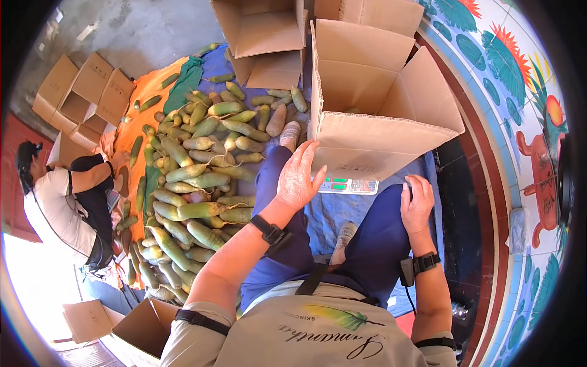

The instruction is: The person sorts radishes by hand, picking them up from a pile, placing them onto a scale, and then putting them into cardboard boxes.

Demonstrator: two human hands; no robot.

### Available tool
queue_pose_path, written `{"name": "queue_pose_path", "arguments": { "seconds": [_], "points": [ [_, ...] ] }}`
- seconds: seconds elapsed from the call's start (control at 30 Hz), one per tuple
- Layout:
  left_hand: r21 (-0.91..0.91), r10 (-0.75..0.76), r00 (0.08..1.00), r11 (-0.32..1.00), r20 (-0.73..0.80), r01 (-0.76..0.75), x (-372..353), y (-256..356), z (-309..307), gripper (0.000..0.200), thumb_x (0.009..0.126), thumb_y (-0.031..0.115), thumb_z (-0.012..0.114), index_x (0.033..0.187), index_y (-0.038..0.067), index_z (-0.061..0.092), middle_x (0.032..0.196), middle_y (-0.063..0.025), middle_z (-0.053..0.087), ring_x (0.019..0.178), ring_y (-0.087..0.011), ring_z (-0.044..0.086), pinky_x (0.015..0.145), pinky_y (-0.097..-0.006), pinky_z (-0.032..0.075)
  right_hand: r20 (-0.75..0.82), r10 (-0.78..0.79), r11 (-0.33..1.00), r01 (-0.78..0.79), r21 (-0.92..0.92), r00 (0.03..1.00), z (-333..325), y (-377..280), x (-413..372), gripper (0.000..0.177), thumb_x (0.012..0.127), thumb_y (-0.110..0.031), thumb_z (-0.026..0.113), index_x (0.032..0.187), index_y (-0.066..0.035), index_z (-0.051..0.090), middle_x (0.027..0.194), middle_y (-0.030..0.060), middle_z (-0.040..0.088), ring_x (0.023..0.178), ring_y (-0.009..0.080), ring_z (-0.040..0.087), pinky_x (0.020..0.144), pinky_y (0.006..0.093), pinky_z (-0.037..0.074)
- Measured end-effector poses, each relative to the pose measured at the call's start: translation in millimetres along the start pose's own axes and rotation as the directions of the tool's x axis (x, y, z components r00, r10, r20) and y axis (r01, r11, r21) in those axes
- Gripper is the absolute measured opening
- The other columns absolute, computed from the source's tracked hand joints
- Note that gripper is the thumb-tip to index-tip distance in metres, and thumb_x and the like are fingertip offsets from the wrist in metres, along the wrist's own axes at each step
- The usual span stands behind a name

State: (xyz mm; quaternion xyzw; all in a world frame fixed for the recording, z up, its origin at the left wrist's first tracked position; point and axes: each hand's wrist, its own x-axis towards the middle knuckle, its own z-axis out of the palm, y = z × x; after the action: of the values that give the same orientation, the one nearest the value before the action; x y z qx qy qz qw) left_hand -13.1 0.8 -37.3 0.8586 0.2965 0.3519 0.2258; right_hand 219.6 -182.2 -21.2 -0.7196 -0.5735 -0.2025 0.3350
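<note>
A large open cardboard box (373, 137) stands in front of me on a digital scale (348, 185), whose green displays show below the box. My left hand (299, 174) is beside the box's lower left corner, fingers extended and thumb apart, holding nothing. My right hand (418, 202) hovers over my right knee with its fingers curled; a small dark thing shows at the fingertips, too small to name. To the left of the box lies a big pile of green radishes (205, 177). The inside of the box is mostly in shade.
A co-worker (64, 202) sits at the far left beside the pile. Open boxes stand behind it (260, 27), at the upper left (85, 92) and at the lower left (143, 327). A tiled, painted wall (520, 79) curves along the right.
</note>
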Motion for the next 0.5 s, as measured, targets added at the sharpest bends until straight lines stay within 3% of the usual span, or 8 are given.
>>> {"name": "queue_pose_path", "arguments": {
  "seconds": [0.23, 0.3, 0.5],
  "points": [
    [-0.059, 0.010, 1.000, 0.998, -0.027, -0.011, -0.4, -0.2, 1.0, 0.053, 0.083, 0.016, 0.063, 0.130, -0.001, 0.044, 0.125, -0.0229, 0.051, 0.115, -0.0390, 0.051, 0.098, -0.0426, 0.043, -0.010, 0.015, 1.000, -0.015, -0.026, 1.000, 2.9, 2.4, -2.9, 0.017, 0.080, -0.001, 0.063, 0.096, -0.003, 0.063, 0.098, 0.0138, 0.063, 0.090, 0.0327, 0.060, 0.080, 0.0413, 0.048],
    [-0.113, 0.009, 0.994, 0.993, -0.111, -0.022, -2.2, 1.3, -1.1, 0.047, 0.083, 0.011, 0.063, 0.125, -0.001, 0.048, 0.121, -0.0235, 0.053, 0.113, -0.0416, 0.052, 0.094, -0.0433, 0.045, -0.001, 0.028, 0.999, -0.028, -0.028, 1.000, 3.7, 3.8, -4.2, 0.017, 0.080, -0.001, 0.063, 0.097, -0.002, 0.064, 0.098, 0.0148, 0.063, 0.090, 0.0336, 0.060, 0.081, 0.0418, 0.048],
    [-0.187, -0.067, 0.962, 0.982, -0.266, 0.017, -9.8, -5.4, -21.9, 0.040, 0.084, 0.007, 0.060, 0.123, 0.000, 0.051, 0.112, -0.0197, 0.057, 0.098, -0.0355, 0.057, 0.084, -0.0379, 0.049, 0.009, -0.005, 1.000, 0.006, -0.020, 1.000, 6.7, 9.6, -6.6, 0.018, 0.082, 0.000, 0.060, 0.100, -0.001, 0.062, 0.100, 0.0161, 0.062, 0.090, 0.0347, 0.059, 0.081, 0.0413, 0.047]
  ]
}}
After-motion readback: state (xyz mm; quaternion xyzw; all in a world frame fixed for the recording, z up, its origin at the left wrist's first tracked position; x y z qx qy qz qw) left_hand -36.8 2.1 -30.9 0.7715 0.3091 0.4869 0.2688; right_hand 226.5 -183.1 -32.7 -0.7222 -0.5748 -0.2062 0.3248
